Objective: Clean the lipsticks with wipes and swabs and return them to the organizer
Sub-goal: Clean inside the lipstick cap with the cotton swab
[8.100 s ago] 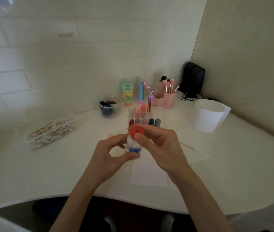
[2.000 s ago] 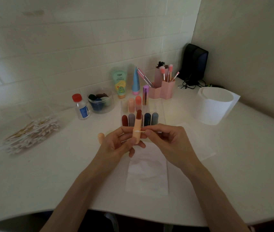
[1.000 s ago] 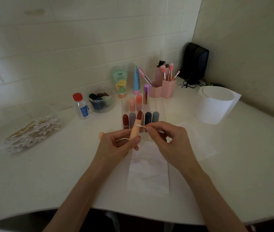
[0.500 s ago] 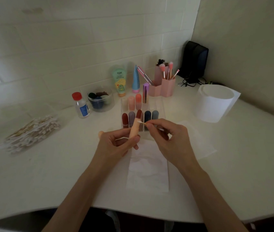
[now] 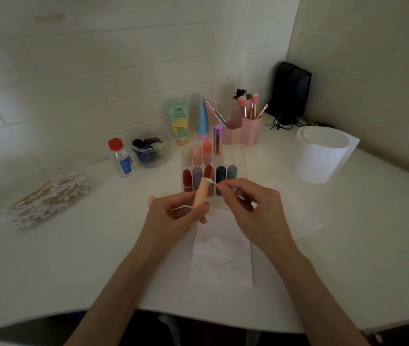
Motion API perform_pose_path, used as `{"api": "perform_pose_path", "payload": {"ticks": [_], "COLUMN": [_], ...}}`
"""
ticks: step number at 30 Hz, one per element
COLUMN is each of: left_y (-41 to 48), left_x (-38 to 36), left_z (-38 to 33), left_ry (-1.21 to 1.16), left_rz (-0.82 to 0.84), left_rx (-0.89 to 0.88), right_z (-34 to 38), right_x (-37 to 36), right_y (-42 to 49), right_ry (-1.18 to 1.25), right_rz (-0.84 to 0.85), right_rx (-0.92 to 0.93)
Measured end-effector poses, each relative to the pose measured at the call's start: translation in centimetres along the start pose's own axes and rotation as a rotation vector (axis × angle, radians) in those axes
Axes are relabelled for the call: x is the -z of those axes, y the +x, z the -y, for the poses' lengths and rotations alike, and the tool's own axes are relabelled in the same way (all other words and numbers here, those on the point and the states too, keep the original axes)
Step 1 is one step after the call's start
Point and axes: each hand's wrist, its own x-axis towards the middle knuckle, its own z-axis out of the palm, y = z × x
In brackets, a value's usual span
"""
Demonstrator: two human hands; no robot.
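Lipstick (image 5: 200, 193) in a peach case sits mid-view, held off the surface on the near side of the clear organizer (image 5: 237, 156). From the left, a heap of cotton swabs (image 5: 48, 201) lies on the surface, and a red-capped bottle (image 5: 121, 159) stands upright beyond it. The left grip (image 5: 173, 218), a bare hand, holds the case low down between thumb and fingers. The long axis is nearly upright, leaning a little to the right, with the dark red bullet on top. Just right of it, the right grip (image 5: 253, 208) pinches a single swab (image 5: 212, 182) narrowly between thumb and forefinger. The swab runs leftward from that grip, and its white tip touches the lipstick where bullet meets case. So the lipstick lies left of the working grip, and the right grip is the one placed to rub. Eight seconds earlier both grips held the bottle. Two seconds earlier the swab lay lower, across the case, and it is now up at the rim.
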Motion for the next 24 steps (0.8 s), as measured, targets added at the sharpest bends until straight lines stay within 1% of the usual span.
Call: {"api": "perform_pose_path", "payload": {"ticks": [10,17,24], "left_y": [-0.08,0.11,0.19], "left_x": [0.06,0.06,0.18], "left_z": [0.03,-0.32,-0.19], "left_ry": [-0.018,-0.130,-0.182], "left_rz": [0.032,0.023,0.098], "left_rx": [-0.016,0.001,-0.038], "right_z": [-0.24,-0.23,-0.24], "right_x": [-0.14,-0.05,0.01], "right_y": [-0.27,-0.37,-0.36], "right_ry": [-0.024,-0.022,0.012], "right_rz": [0.054,0.074,0.105], "right_rx": [0.010,0.018,0.014]}}
